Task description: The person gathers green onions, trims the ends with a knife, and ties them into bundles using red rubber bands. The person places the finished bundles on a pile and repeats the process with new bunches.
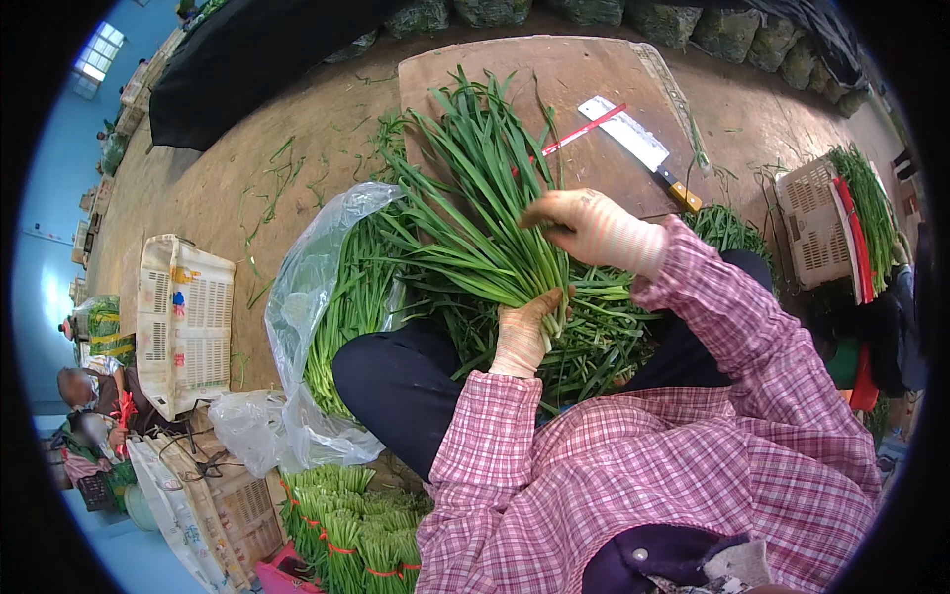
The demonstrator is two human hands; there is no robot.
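My left hand [528, 327], in a soiled knit glove, grips a bunch of long green leafy stalks, likely garlic chives [482, 200], near their pale lower ends. The leaves fan out over a wooden board [631, 74]. My right hand [586, 226], gloved too, is at the upper right side of the bunch with curled fingers; whether it holds any leaves cannot be told. On the board lie a cleaver [631, 137] with a wood-and-black handle and a red strip [579, 137] that crosses its blade. A heap of loose stalks [594, 356] lies below the bunch, between my knees.
To the left, a clear plastic bag [297, 289] holds more stalks, beside a plastic crate [185, 327]. Tied bundles [349, 527] stand at the lower left. Another crate [816, 223] with greens is at the right. Other people sit at the far left; someone is partly visible at the right edge.
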